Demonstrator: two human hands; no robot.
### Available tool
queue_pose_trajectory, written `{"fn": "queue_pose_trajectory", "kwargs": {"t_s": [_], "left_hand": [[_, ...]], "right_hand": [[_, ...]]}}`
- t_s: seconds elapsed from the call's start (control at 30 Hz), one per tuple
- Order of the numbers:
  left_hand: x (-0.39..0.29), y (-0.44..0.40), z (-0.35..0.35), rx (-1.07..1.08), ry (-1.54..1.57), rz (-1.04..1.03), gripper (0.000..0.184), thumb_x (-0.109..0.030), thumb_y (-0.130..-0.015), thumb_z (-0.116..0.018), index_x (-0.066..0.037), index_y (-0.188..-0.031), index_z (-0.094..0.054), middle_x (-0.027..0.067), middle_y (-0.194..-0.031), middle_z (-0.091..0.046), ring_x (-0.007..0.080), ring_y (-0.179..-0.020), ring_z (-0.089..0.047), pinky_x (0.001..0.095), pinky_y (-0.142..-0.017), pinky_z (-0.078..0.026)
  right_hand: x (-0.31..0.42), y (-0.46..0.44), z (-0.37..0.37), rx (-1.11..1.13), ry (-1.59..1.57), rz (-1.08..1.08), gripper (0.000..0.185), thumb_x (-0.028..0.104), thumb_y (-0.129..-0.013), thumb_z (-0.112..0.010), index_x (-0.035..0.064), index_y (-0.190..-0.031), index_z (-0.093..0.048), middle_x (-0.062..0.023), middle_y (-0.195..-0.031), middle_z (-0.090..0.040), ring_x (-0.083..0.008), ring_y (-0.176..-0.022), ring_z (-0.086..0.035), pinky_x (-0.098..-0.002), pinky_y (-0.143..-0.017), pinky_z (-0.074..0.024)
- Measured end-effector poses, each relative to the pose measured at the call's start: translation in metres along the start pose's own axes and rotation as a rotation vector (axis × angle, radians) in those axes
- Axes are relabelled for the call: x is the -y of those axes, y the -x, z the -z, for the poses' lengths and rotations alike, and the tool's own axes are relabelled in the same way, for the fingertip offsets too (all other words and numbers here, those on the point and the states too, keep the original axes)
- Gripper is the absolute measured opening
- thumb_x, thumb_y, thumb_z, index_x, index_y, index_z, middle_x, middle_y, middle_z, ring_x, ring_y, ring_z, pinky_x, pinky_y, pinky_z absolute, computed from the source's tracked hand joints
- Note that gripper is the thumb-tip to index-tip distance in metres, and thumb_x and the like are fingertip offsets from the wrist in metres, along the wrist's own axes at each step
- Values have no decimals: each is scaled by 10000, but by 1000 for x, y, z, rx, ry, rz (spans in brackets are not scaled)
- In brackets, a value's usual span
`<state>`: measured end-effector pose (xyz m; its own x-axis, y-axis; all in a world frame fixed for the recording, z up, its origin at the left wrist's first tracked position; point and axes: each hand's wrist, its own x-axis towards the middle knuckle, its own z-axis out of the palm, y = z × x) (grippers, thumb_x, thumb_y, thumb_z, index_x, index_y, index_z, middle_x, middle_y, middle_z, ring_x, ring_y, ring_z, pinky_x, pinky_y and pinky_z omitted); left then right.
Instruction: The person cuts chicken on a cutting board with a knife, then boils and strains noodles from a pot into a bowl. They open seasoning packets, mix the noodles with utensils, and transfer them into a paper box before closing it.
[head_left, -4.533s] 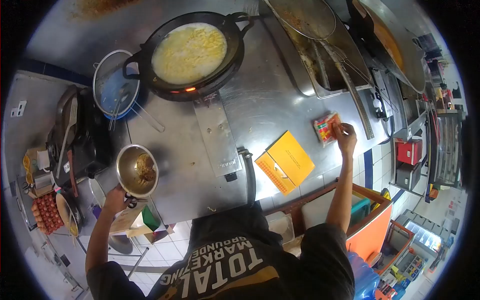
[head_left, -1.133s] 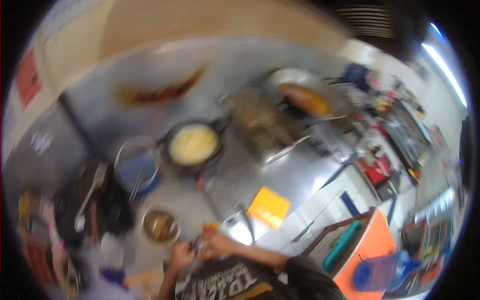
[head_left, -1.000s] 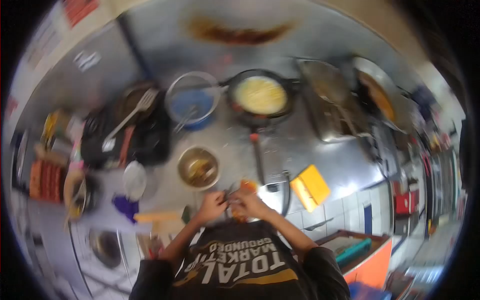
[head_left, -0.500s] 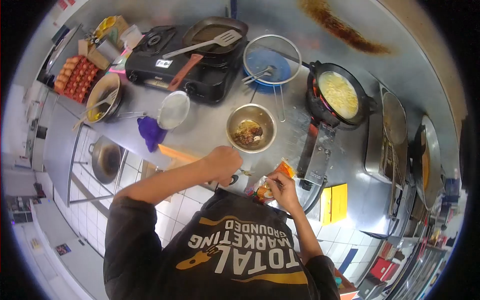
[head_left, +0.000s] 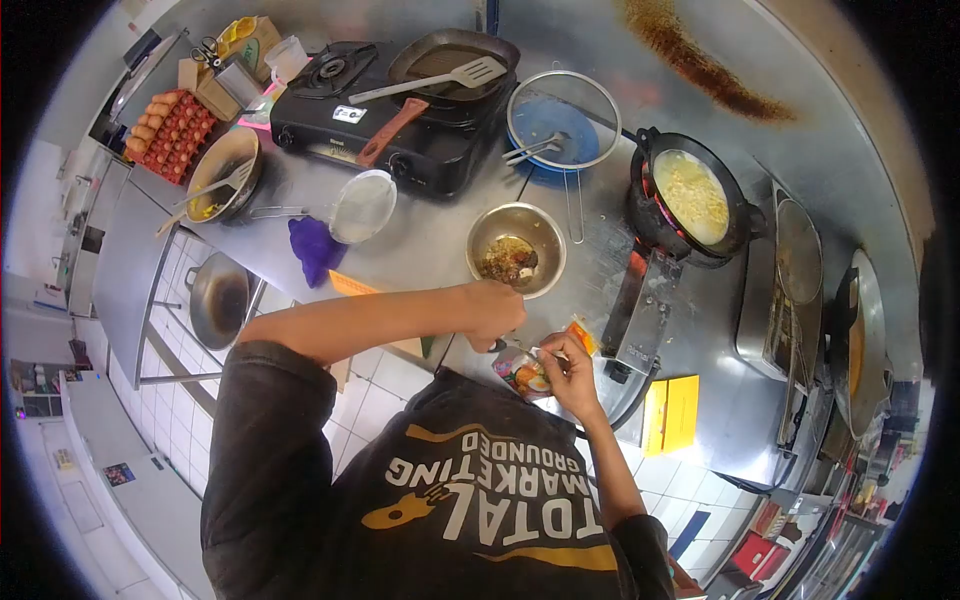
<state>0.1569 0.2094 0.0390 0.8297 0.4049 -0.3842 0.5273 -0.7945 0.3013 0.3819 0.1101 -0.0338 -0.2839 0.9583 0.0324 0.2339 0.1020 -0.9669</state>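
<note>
My left hand [head_left: 492,312] is closed round the black handle of what look like scissors [head_left: 514,345]; their metal part points at a packet. Fingers and thumb of my right hand [head_left: 568,372] pinch this food packet [head_left: 524,374], printed with a picture of a dish. Another orange packet [head_left: 581,336] lies just beyond the right fingers. Past my left hand stands a steel bowl [head_left: 554,262] with brown sauce and chopped bits in it. Whether the packet is cut cannot be seen.
At right, a black pan [head_left: 741,218] of pale bubbling food sits on a lit burner. A strainer [head_left: 600,165] rests over a blue bowl. Further left are a black gas stove [head_left: 300,140], a small sieve [head_left: 363,208], a purple cloth [head_left: 316,250] and an egg tray [head_left: 172,140]. A yellow box [head_left: 669,413] stands near the edge.
My left hand has moved right with the scissors, bringing them up to the packet. My right hand still holds the packet. The whole view has shifted slightly.
</note>
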Motion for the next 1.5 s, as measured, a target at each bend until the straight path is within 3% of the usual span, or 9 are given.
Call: {"fn": "queue_pose_trajectory", "kwargs": {"t_s": [0.3, 0.57, 0.7, 0.77, 0.97, 1.1, 1.17, 1.37, 1.5], "left_hand": [[-7, -7, 6, 1, 19, -44, 186, -63, -534, -762, 11, -695, -706, 219, -737, -685, 396, -752, -703, 459, -682, -581], [-7, -15, 3, -76, -7, -142, 206, -65, -514, -779, -12, -702, -712, 213, -738, -693, 395, -763, -709, 457, -675, -583], [-11, -10, 8, -48, -23, -114, 219, -75, -511, -779, -22, -715, -718, 201, -730, -694, 382, -755, -711, 447, -666, -583], [-14, 8, 22, 28, -30, 19, 227, -96, -519, -781, -31, -729, -723, 193, -728, -696, 363, -736, -712, 441, -648, -583], [-2, 7, 10, 32, -138, 20, 225, -166, -532, -793, -43, -712, -738, 147, -741, -712, 323, -729, -725, 428, -645, -599], [-8, -4, 17, 20, -49, -20, 188, -115, -516, -776, -29, -673, -717, 181, -712, -693, 354, -670, -705, 439, -614, -584], [-12, -11, 18, 35, -78, -51, 178, -112, -528, -766, -30, -679, -719, 187, -710, -693, 362, -698, -711, 447, -633, -589], [-14, -34, 14, 73, -26, -127, 201, -119, -536, -767, -11, -698, -716, 202, -727, -695, 391, -738, -710, 466, -679, -591], [-8, -39, 8, 86, -20, -167, 195, -113, -547, -763, -5, -702, -714, 209, -727, -692, 396, -745, -707, 473, -683, -590]], "right_hand": [[-6, -4, -7, 53, -111, -64, 50, 27, -954, -636, 21, -945, -586, -59, -1031, -627, -135, -976, -578, -283, -890, -460], [-12, -9, -3, 45, -298, -401, 52, 109, -1005, -611, 80, -965, -591, 37, -937, -598, -36, -784, -509, -206, -718, -438], [-22, -10, -3, -23, -338, -364, 52, 118, -1016, -593, 82, -978, -591, 41, -862, -608, -59, -792, -539, -235, -738, -449], [-25, -5, 1, -105, -393, -343, 73, 139, -1021, -593, 82, -977, -591, 33, -892, -604, -59, -809, -530, -231, -749, -439], [-18, -1, 10, -46, -378, -410, 79, 148, -1024, -593, 82, -982, -594, 16, -997, -597, -62, -905, -529, -234, -811, -432], [-12, -5, 3, -48, -372, -349, 77, 143, -1024, -592, 78, -982, -590, 23, -980, -591, -65, -894, -526, -241, -806, -434], [-12, -6, -2, -107, -391, -322, 92, 162, -1027, -593, 85, -978, -593, 41, -893, -589, -32, -787, -506, -202, -705, -437], [-28, -5, -14, -150, -387, -327, 108, 160, -1031, -585, 72, -968, -576, 35, -859, -586, -23, -758, -508, -178, -621, -427], [-26, -6, -16, -177, -385, -417, 114, 152, -1032, -580, 58, -967, -573, 28, -832, -582, -42, -708, -507, -196, -648, -449]]}}
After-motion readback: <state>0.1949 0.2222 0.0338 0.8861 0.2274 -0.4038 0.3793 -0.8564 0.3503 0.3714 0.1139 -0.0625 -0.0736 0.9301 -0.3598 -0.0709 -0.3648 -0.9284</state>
